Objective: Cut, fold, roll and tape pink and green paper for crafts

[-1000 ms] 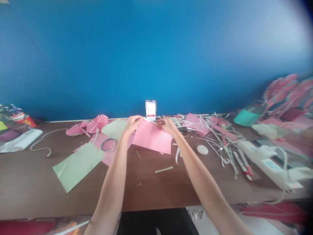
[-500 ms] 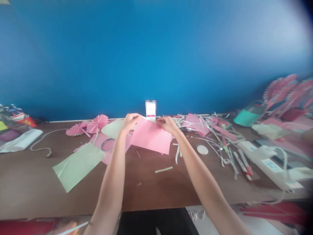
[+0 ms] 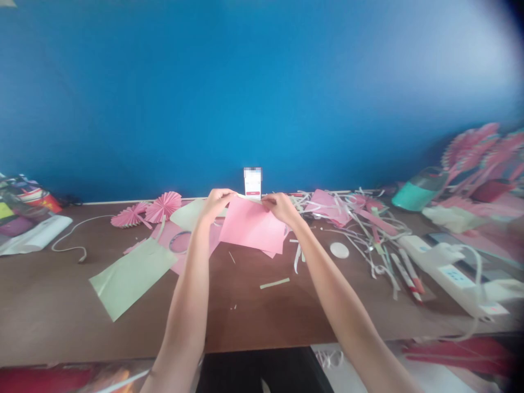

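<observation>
A pink sheet of paper point(image 3: 254, 225) is held up in front of me, its far edge raised and its near edge hanging above the table. My left hand point(image 3: 216, 203) pinches its upper left corner, and my right hand point(image 3: 279, 205) pinches the upper right part. Along the top edge between them runs a thin pale strip, too small to make out fully. Another pink piece shows below the sheet's lower right corner. Beside my left forearm lie a pale green sheet point(image 3: 133, 278) and a roll of tape point(image 3: 180, 242) on more pink paper.
A phone point(image 3: 252, 184) stands upright against the blue wall. Pink paper fans point(image 3: 164, 207) lie at the back left. To the right are tangled paper strips point(image 3: 360, 218), a white disc point(image 3: 339, 250), pens point(image 3: 406, 277) and a power strip point(image 3: 454, 275). A green strip point(image 3: 274, 283) lies in front.
The pink sheet's near edge has lifted slightly, showing more of the piece beneath at the lower right. Both hands keep their pinch in nearly the same place.
</observation>
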The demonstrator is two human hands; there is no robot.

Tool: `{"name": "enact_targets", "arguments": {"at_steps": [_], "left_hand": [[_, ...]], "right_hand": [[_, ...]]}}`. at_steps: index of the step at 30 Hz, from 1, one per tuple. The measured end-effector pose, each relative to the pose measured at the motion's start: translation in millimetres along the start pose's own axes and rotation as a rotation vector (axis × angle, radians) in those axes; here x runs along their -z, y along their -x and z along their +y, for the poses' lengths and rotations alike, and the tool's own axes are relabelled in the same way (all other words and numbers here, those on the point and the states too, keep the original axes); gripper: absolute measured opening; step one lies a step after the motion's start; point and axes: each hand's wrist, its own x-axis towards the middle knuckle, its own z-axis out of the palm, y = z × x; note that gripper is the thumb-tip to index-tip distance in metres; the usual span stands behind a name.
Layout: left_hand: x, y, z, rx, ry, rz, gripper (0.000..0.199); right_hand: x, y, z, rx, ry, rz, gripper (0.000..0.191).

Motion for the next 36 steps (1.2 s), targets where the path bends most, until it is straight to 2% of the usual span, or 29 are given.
{"name": "enact_targets", "arguments": {"at_steps": [7,14,17,19,21,23,25,28,36], "left_hand": [[6.4,-1.0,0.7,-0.018,0.089,-0.067,0.042],[10.7,-2.4,-1.8,-0.010,0.049,-0.014,0.047],[14.3,-1.9,4.6,-0.019,-0.044,0.026,0.053],[14.3,-0.7,15.3,-0.098,-0.174,0.043,0.055],[10.5,1.3,28.6,-0.228,-0.313,0.025,0.046],[3.5,3.9,40.0,-0.291,-0.418,-0.027,0.033],[-3.7,6.5,46.1,-0.261,-0.490,-0.090,0.028],[-8.7,9.1,45.6,-0.208,-0.554,-0.117,0.027],[2.0,4.0,41.2,-0.240,-0.533,-0.129,0.027]], "right_hand": [[0.9,-0.3,-7.1,0.028,0.140,0.025,0.023],[5.1,4.2,-21.4,0.033,0.306,0.077,0.025],[5.7,4.5,-24.1,0.014,0.382,0.080,0.026],[5.8,4.2,-25.0,-0.001,0.419,0.076,0.026],[5.8,3.9,-26.2,0.002,0.441,0.059,0.027],[5.8,3.9,-28.3,0.018,0.461,0.044,0.027],[5.9,4.0,-30.8,0.035,0.473,0.042,0.026],[6.3,4.0,-34.0,0.053,0.458,0.033,0.026],[10.4,4.7,-34.4,0.092,0.412,0.016,0.032]]}}
